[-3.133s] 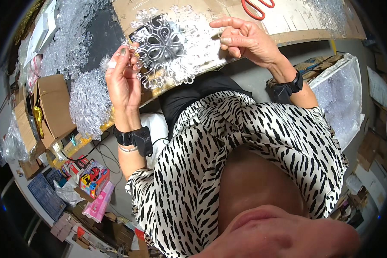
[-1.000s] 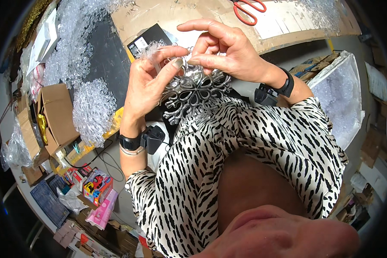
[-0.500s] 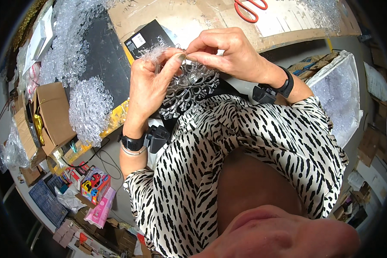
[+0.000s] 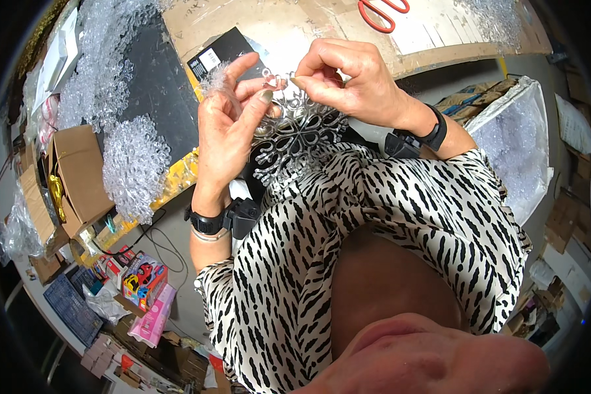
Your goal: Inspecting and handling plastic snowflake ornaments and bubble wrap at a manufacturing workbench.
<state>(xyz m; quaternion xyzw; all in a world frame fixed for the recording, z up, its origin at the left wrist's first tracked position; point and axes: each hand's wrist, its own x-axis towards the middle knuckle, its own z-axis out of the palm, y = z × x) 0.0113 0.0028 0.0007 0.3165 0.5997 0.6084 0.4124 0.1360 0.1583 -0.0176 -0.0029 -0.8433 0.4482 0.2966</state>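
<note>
Snowflake (image 4: pixel 299 133) just above centre, its top edge between the left hand's (image 4: pixel 228 128) thumb and finger! The right hand (image 4: pixel 354 77) pinches beside that edge, its catch too small to tell. Beyond, a black box (image 4: pixel 232 44) lies upper left of centre, red scissors (image 4: pixel 389 30) top right.

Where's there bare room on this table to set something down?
Most open: the brown cardboard between the black box and red scissors. The dark mat, right of the clear plastic pile, has room too. It's crowded at left, around a brown box, and at the near edge, where the left hand and right hand are at the snowflake.
</note>
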